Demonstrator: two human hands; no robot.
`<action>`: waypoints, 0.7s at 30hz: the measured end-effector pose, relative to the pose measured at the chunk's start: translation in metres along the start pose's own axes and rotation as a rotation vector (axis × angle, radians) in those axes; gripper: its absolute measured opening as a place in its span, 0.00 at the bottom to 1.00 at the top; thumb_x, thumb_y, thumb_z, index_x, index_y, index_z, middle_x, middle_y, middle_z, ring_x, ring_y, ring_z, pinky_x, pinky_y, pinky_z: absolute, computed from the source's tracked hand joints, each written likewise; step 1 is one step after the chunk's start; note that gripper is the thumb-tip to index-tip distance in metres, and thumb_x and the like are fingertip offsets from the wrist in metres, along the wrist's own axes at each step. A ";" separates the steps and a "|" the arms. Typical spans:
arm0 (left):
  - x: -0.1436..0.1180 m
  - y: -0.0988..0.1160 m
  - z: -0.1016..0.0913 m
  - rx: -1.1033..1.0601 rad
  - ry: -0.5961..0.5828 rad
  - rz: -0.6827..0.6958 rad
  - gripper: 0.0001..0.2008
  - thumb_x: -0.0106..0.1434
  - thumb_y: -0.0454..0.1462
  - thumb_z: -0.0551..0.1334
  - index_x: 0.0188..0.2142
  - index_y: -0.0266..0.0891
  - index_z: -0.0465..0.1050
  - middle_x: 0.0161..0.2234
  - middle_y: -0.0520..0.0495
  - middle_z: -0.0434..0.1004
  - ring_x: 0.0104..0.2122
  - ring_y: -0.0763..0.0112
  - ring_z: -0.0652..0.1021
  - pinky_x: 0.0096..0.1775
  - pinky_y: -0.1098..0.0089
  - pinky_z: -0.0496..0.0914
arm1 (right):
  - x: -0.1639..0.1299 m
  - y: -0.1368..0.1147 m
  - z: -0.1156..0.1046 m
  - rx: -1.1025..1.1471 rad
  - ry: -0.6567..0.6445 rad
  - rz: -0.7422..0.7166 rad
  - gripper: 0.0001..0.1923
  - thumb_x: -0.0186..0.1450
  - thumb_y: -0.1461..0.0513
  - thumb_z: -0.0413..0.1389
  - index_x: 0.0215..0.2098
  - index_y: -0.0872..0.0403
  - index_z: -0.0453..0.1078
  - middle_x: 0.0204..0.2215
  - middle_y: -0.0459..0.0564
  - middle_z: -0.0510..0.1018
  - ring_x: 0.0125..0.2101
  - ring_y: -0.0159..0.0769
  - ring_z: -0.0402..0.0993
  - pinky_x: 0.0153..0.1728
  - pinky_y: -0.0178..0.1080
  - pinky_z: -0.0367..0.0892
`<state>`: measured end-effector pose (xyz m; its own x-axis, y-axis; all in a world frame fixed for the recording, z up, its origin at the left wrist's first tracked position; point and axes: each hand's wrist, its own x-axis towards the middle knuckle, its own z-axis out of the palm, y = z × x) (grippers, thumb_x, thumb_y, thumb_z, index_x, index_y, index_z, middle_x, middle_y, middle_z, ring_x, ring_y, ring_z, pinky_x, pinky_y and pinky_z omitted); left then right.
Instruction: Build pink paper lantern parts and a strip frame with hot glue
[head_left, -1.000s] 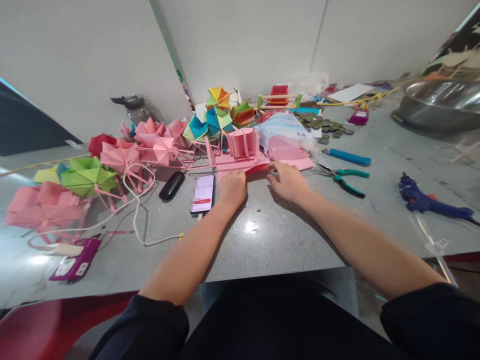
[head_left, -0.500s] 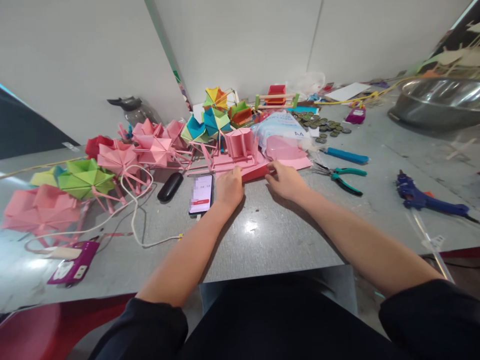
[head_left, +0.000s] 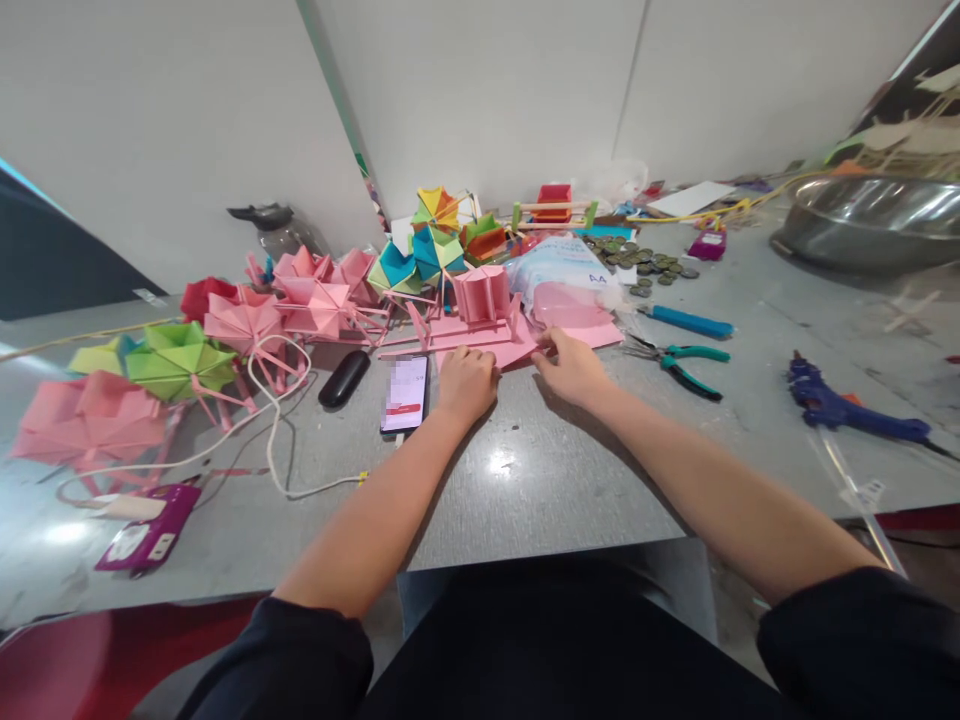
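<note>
A pink paper sheet lies near the middle of the table, its front edge under both hands. My left hand rests at the sheet's left front corner, its fingers bent together over the edge beside the phone. Thumb and fingers of my right hand close on the front edge a little further right. Just behind the sheet stands a folded pink paper piece among thin pink sticks. A clear plastic packet marked A4 covers part of the pink paper.
Pink paper wheels and a green one crowd the left, near a white cable and a black case. On the right lie pliers, a blue-handled tool, a glue gun and a steel basin.
The front part of the pink sheet, raised with its darker red side showing, now lies flatter. My left hand has shifted slightly right and down; the right hand stays at the edge.
</note>
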<state>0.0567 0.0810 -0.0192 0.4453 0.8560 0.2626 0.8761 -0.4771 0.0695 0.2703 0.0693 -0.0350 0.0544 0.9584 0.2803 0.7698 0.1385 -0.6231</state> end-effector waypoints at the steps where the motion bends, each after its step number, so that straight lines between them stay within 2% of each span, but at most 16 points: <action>1: 0.000 0.000 0.001 -0.004 -0.007 0.007 0.13 0.75 0.37 0.59 0.47 0.37 0.84 0.49 0.34 0.86 0.56 0.48 0.78 0.57 0.51 0.70 | 0.002 0.001 0.001 0.009 0.010 0.015 0.11 0.70 0.57 0.57 0.48 0.51 0.75 0.45 0.57 0.86 0.43 0.49 0.83 0.50 0.51 0.75; 5: 0.003 -0.001 0.004 -0.024 -0.023 0.010 0.14 0.76 0.38 0.59 0.46 0.39 0.85 0.51 0.36 0.86 0.55 0.49 0.79 0.56 0.51 0.70 | 0.016 0.008 0.007 0.055 0.046 0.082 0.08 0.69 0.58 0.56 0.41 0.50 0.76 0.42 0.56 0.86 0.44 0.49 0.83 0.50 0.51 0.75; 8: 0.005 -0.002 0.005 -0.044 -0.022 0.013 0.14 0.76 0.38 0.60 0.47 0.39 0.86 0.54 0.36 0.85 0.57 0.49 0.77 0.56 0.51 0.70 | 0.029 0.016 0.013 0.107 0.046 0.140 0.09 0.63 0.62 0.59 0.43 0.51 0.75 0.41 0.55 0.86 0.43 0.47 0.84 0.49 0.49 0.76; 11: 0.005 -0.002 0.005 -0.066 -0.024 0.041 0.14 0.76 0.35 0.58 0.48 0.41 0.85 0.58 0.38 0.83 0.60 0.52 0.75 0.59 0.52 0.69 | 0.037 0.023 0.017 0.172 -0.002 0.179 0.17 0.58 0.64 0.62 0.46 0.51 0.74 0.34 0.50 0.85 0.36 0.45 0.84 0.43 0.46 0.78; 14: 0.004 -0.001 0.004 -0.086 -0.030 0.069 0.14 0.75 0.33 0.59 0.47 0.42 0.85 0.61 0.40 0.82 0.62 0.53 0.74 0.61 0.52 0.67 | 0.041 0.027 0.019 0.234 -0.055 0.193 0.21 0.56 0.63 0.64 0.48 0.50 0.71 0.27 0.44 0.81 0.30 0.42 0.81 0.37 0.44 0.77; 21: 0.006 0.000 0.009 -0.120 -0.034 0.059 0.14 0.78 0.39 0.59 0.49 0.42 0.85 0.58 0.40 0.83 0.60 0.53 0.77 0.61 0.53 0.68 | 0.044 0.032 0.028 0.278 -0.056 0.184 0.22 0.55 0.62 0.65 0.46 0.48 0.67 0.26 0.42 0.80 0.31 0.44 0.82 0.38 0.45 0.76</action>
<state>0.0612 0.0874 -0.0267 0.5034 0.8309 0.2369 0.8207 -0.5456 0.1696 0.2796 0.1225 -0.0635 0.1353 0.9847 0.1094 0.5466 0.0179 -0.8372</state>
